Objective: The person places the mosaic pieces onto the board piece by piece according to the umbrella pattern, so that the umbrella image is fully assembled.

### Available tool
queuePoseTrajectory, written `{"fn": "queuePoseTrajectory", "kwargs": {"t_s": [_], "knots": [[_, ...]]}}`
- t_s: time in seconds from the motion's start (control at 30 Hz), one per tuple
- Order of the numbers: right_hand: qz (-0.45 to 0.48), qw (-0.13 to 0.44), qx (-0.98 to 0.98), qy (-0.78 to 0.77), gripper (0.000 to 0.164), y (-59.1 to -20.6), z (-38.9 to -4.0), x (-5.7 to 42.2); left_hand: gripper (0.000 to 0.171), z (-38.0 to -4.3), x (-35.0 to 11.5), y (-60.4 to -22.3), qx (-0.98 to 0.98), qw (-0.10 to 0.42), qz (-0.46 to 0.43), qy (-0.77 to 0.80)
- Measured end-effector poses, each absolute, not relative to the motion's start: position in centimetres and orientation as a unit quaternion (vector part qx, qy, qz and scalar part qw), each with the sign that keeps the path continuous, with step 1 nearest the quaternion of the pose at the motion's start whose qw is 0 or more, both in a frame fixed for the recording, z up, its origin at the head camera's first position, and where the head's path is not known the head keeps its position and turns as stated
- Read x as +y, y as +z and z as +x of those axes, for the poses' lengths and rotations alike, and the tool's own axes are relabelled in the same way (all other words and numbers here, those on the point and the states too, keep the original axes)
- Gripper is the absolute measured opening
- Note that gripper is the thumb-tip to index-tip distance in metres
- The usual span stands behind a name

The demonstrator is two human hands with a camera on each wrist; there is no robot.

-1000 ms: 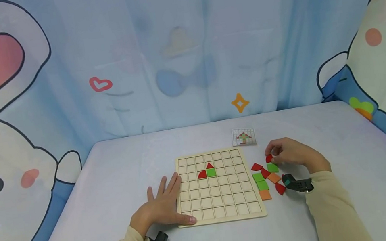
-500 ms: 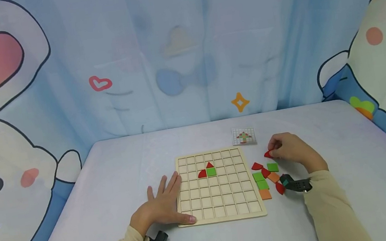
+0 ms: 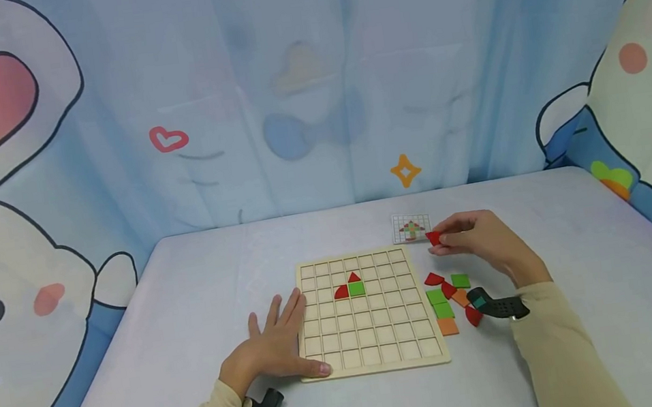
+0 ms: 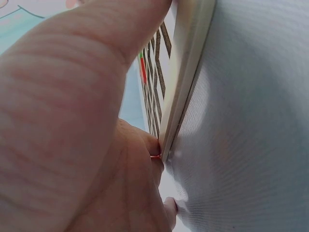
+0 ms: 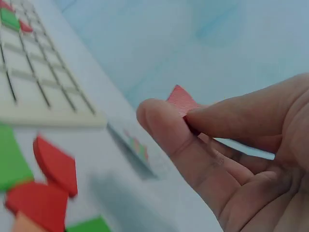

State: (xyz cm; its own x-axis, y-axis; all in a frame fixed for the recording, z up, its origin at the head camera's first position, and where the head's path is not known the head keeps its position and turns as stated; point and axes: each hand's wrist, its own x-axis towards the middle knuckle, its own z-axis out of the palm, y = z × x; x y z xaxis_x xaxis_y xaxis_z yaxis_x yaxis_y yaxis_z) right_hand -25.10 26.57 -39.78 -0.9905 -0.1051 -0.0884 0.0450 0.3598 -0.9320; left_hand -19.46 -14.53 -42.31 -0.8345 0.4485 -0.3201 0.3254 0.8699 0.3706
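My right hand [image 3: 482, 241] pinches a red tile [image 3: 434, 238] between thumb and fingers, beside the small pattern card [image 3: 411, 227]. In the right wrist view a pointed corner of this red tile [image 5: 181, 100] shows above the fingertips; the rest is hidden. My left hand [image 3: 273, 348] lies with fingers spread along the left edge of the wooden grid board [image 3: 379, 370], its thumb on the near left corner. On the board sit a red triangle [image 3: 353, 277], a green square [image 3: 356, 289] and a red quarter-round tile [image 3: 341, 292].
Right of the board lie loose tiles: green squares [image 3: 443, 311], orange squares [image 3: 448, 327] and red quarter-round tiles [image 3: 473, 316]. A white cloth [image 3: 218, 279] covers the table. Behind it hangs a blue printed curtain [image 3: 321, 163].
My right hand has lifted the red tile from the loose pile and carried it away and to the left, up to the card. The left hand stays on the board.
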Motion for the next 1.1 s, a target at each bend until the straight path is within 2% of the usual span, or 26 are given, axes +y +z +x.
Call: {"fn": "queuePoseTrajectory", "kwargs": {"t_s": [0.17, 0.4, 0.77, 1.1], "knots": [[-0.018, 0.045, 0.774, -0.631, 0.033, -38.9, -25.0, 25.3, 0.132, -19.4, -14.5, -42.1, 0.946, 0.203, 0.204, 0.151], [-0.005, 0.007, 0.819, -0.574, 0.032, -38.0, -24.9, 22.9, 0.131, -19.4, -14.4, -42.1, 0.948, 0.201, 0.204, 0.142], [-0.062, 0.075, 0.769, -0.632, 0.021, -38.7, -25.3, 20.4, 0.131, -19.4, -14.5, -42.1, 0.946, 0.205, 0.204, 0.143], [-0.093, 0.082, 0.820, -0.559, 0.014, -39.5, -25.3, 19.0, 0.132, -19.5, -14.5, -42.2, 0.947, 0.202, 0.205, 0.143]]}}
